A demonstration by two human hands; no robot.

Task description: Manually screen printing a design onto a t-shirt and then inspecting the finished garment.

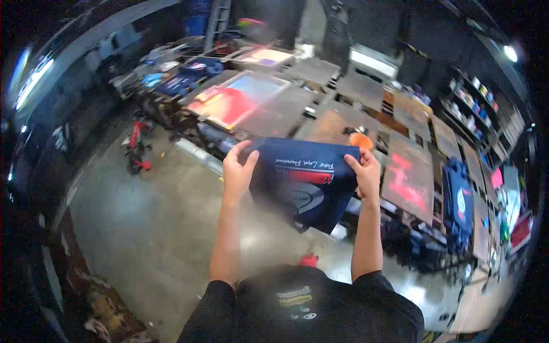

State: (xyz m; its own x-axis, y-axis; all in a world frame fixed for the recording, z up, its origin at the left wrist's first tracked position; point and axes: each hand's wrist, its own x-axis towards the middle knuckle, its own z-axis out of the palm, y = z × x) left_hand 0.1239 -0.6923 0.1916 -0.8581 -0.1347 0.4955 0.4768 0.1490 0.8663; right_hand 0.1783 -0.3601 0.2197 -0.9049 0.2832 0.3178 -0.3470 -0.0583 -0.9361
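A navy fabric piece (pixel 280 186) hangs in front of me, stretched between both hands. White script, a red patch and a pale rounded emblem are printed on it, and the lower part is blurred. My left hand (pixel 238 168) pinches its upper left corner between thumb and fingers. At the upper right corner my right hand (pixel 366 170) grips the edge, thumb on the near side. Whether it is a whole garment or a cut panel I cannot tell. The cloth's lower edge droops above the floor.
Beyond the cloth stand several flat printing boards (pixel 409 177), one stained pink. A framed screen (pixel 243 97) with red ink lies at the left, near an orange round object (pixel 360 141). Folded navy fabric (pixel 457 200) rests at the right. A red-and-black object (pixel 137 146) stands on the concrete floor (pixel 137 228).
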